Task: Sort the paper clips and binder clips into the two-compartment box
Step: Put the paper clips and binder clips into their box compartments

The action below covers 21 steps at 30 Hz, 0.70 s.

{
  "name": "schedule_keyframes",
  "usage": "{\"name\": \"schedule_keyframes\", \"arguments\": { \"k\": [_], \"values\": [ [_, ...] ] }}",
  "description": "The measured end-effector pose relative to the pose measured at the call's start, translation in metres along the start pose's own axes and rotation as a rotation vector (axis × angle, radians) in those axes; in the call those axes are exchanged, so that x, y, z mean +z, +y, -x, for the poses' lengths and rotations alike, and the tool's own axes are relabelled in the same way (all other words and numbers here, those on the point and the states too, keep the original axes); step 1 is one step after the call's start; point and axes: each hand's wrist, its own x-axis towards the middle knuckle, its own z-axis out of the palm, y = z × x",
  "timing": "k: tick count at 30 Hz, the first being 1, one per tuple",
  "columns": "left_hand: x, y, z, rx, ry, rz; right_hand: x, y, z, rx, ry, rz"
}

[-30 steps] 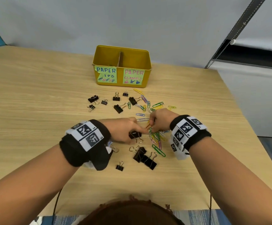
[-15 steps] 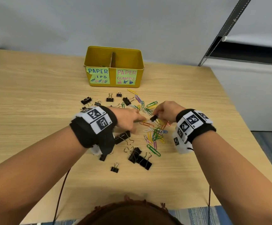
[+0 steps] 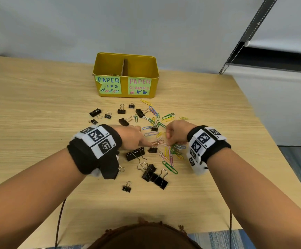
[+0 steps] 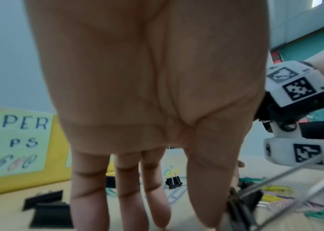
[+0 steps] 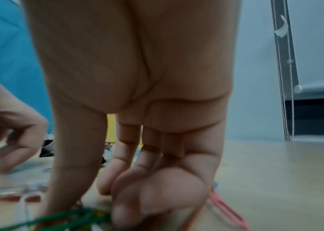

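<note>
Paper clips (image 3: 171, 155) tangled on the wooden table (image 3: 38, 123), both hands working at the knot.

Thin bent wire, these look feather-light, springy and slippery, apt to hook one another and come up in a chain; a fingertip pinch on one loop seems best. The right hand (image 3: 176, 134) curls its fingers down into the coloured heap, seemingly pinching clips, though which ones I cannot tell. The left hand (image 3: 131, 136) lies with fingers out straight, tips on copper-coloured clips (image 3: 157, 141), gripping nothing. Binder clips (image 3: 154, 174), black, stiff and heavier, lie scattered around; their wire handles offer an easy hold. Beyond stands the yellow two-compartment box (image 3: 126, 87), well apart, with a few clips in its left compartment.
</note>
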Motion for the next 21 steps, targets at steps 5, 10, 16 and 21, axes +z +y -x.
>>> {"name": "schedule_keyframes", "arguments": {
  "k": [5,10,16,21],
  "values": [
    [-0.003,-0.006,-0.004,-0.003,0.233,0.084,-0.01,-0.001,-0.006,0.044,0.204,0.019],
    [-0.013,0.005,-0.019,0.013,0.218,-0.012,0.0,-0.014,-0.01,-0.049,0.146,-0.076],
    [-0.003,-0.011,-0.011,0.005,0.234,0.081,-0.007,-0.005,-0.009,-0.017,0.156,0.028],
    [0.014,-0.021,0.002,-0.021,0.162,0.19,0.001,-0.029,-0.009,-0.089,0.058,0.074]
  ]
}}
